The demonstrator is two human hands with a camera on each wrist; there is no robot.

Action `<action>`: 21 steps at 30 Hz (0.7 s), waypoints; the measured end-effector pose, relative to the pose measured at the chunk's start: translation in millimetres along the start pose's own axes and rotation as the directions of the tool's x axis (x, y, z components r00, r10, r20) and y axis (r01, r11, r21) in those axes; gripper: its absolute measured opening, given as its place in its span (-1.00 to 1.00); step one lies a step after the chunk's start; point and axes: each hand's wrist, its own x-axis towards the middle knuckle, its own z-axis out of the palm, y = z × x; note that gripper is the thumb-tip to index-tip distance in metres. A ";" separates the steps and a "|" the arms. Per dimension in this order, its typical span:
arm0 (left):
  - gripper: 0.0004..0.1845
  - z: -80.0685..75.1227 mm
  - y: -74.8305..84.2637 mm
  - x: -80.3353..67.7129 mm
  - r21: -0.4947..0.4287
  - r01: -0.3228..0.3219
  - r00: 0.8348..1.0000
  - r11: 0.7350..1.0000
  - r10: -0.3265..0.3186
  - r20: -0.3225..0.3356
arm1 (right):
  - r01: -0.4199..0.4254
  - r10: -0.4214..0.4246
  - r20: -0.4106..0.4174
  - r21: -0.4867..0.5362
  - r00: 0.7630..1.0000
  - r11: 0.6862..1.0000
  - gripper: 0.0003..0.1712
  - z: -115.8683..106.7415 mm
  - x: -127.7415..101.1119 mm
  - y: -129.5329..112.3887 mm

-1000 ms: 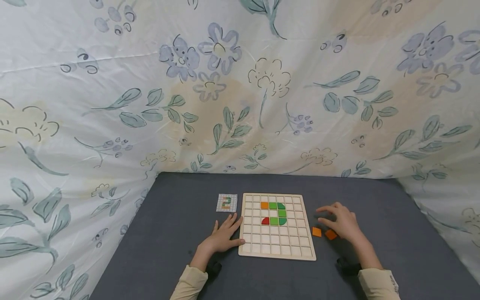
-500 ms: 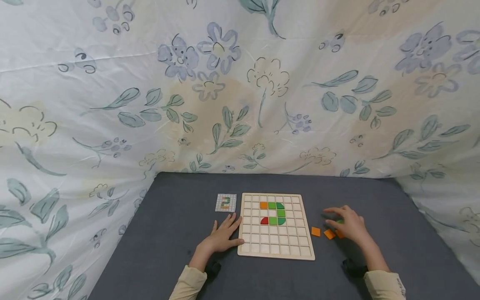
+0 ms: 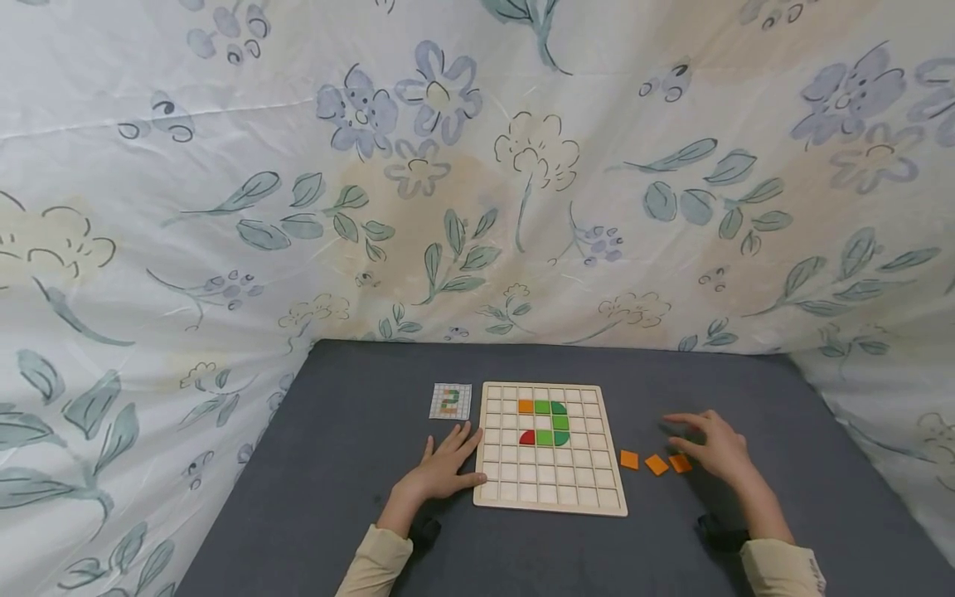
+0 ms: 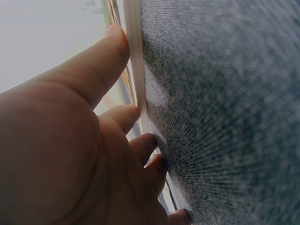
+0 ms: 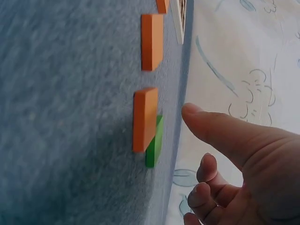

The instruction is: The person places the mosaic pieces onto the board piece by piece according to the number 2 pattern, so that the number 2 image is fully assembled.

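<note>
Both our hands lie low on the dark grey surface (image 3: 358, 464). Our right hand (image 3: 716, 448) hovers with fingers loosely spread and holds nothing; its thumb reaches toward 9 o'clock, just beside the nearest orange tile (image 3: 680, 463). From the right wrist view that tile (image 5: 144, 118) partly covers a green tile (image 5: 154, 142) lying against it, and the thumb (image 5: 220, 131) sits close to both without clearly touching them.

Two more orange tiles (image 3: 656, 464) (image 3: 629, 459) lie in a short row running toward 9 o'clock from that hand, between it and the wooden grid board (image 3: 552, 493).

Our left hand (image 3: 440, 471) rests flat, fingers straight and slightly fanned, at 9 o'clock of the board; the thumb lies against the board's left edge, and the left wrist view shows fingertips (image 4: 115, 37) pressed along that pale rim (image 4: 133, 61).

On the board, toward 12 o'clock, sit an orange square (image 3: 525, 406), green pieces (image 3: 554, 421) forming a curve, and a red quarter-round (image 3: 527, 438). A small pattern card (image 3: 451, 401) lies at 12 o'clock of our left hand, just beside the board's far left corner. Floral cloth (image 3: 477, 166) hangs behind and at both sides.
</note>
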 end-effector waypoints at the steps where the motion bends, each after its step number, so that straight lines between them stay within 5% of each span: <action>1: -0.19 -0.1 0.1 0.0 -0.001 0.000 1.000 1.000 0.000 -0.001 | -0.003 0.003 0.000 -0.001 1.000 1.000 -0.52 -0.2 -0.2 1.9; 21: -0.19 -0.5 3.2 -1.4 0.008 -0.001 1.000 1.000 0.001 -0.003 | 0.019 -0.019 0.076 0.007 0.997 1.000 -0.56 -7.9 -9.8 31.5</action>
